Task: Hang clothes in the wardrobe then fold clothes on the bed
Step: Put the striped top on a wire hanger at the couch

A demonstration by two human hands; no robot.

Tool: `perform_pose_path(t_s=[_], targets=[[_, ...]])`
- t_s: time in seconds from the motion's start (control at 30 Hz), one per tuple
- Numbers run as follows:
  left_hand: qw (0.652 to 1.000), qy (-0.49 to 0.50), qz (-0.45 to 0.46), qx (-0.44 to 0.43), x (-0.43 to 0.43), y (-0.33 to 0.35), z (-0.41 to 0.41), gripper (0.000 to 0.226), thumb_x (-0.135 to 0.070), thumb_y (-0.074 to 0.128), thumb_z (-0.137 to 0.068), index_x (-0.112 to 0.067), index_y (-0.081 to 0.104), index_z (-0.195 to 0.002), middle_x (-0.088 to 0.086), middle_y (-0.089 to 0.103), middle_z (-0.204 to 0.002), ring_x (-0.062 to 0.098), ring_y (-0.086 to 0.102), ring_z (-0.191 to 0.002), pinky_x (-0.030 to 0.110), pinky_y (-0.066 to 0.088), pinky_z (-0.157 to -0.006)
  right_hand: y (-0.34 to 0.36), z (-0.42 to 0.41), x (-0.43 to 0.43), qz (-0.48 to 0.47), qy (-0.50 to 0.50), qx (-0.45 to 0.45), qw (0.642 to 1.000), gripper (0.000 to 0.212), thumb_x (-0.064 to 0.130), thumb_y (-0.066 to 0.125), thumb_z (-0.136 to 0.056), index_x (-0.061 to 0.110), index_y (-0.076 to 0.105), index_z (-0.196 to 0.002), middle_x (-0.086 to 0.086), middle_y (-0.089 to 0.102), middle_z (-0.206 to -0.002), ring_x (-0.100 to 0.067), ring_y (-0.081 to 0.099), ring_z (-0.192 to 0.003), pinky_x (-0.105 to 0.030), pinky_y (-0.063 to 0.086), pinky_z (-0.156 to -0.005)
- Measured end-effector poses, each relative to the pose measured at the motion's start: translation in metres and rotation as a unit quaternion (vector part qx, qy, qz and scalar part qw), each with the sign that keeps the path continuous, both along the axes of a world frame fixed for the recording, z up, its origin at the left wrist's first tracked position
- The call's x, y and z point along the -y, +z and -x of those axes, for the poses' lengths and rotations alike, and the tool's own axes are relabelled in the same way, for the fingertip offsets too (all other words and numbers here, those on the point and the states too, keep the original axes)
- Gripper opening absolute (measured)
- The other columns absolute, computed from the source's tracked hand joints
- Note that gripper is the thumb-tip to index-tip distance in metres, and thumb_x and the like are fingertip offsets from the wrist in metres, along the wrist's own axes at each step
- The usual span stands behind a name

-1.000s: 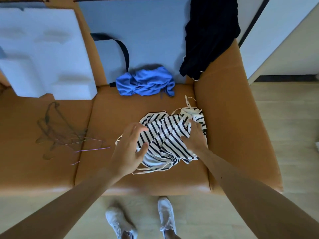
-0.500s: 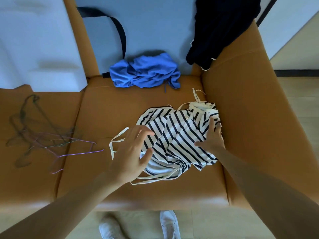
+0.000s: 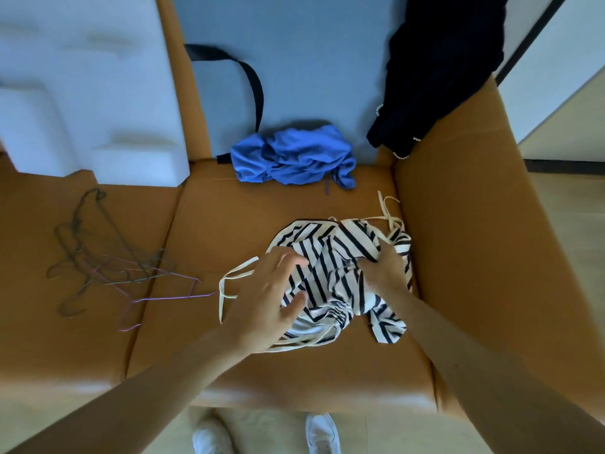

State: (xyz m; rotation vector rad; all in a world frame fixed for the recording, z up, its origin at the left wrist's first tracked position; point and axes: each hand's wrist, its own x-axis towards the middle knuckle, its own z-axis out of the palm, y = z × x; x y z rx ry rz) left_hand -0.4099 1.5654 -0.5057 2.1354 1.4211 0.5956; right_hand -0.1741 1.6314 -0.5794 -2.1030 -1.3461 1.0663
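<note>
A crumpled navy-and-cream striped garment [image 3: 330, 276] with cream straps lies on the right seat of a tan sofa [image 3: 229, 224]. My right hand [image 3: 386, 267] pinches a fold of its fabric near the top right. Over the garment's left part hovers my left hand [image 3: 271, 296], fingers spread, nothing gripped. A blue garment [image 3: 294, 158] is bunched at the back of the seat. A black garment [image 3: 438, 67] hangs over the backrest and right armrest. Several wire hangers [image 3: 108, 260] lie tangled on the left seat.
White foam packing blocks [image 3: 82, 93] lean on the left backrest. A pale blue board [image 3: 294, 60] with a black strap [image 3: 252, 83] stands behind the blue garment. The sofa's right armrest [image 3: 484, 244] rises beside the striped garment. Wooden floor and my white shoes [image 3: 320, 434] lie below the seat's front edge.
My right hand moved left from the garment's right edge and closed on a fold near its middle top. The garment bunched up further. My left hand stayed spread above it.
</note>
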Motion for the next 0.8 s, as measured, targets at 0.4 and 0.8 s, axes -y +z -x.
perform_pose_path(t_s=[0.4,0.8], targets=[[0.985,0.030,-0.023,0.169,-0.014,0.282,-0.020,0.109,-0.038,0.092,-0.064,-0.035,0.023,-0.150,-0.020,0.044,-0.135,0.000,0.047,-0.128,0.009,0.041,-0.098,0.359,0.088,0.013,-0.171,0.106,-0.188,0.961,0.023,0.018,0.069,-0.089,0.035,0.062,-0.101,0.011,0.072,-0.088,-0.004,0.068,-0.084,-0.026,0.054,-0.078],[0.965,0.057,-0.149,0.209,-0.022,0.527,0.072,0.054,0.013,0.058,-0.077,-0.010,0.054,-0.126,0.001,0.068,-0.107,0.002,0.065,-0.097,0.026,0.052,-0.081,0.635,0.128,0.033,-0.295,0.311,-0.283,0.858,0.016,0.018,0.057,-0.101,0.015,0.069,-0.092,0.011,0.071,-0.070,0.004,0.065,-0.072,-0.017,0.051,-0.072]])
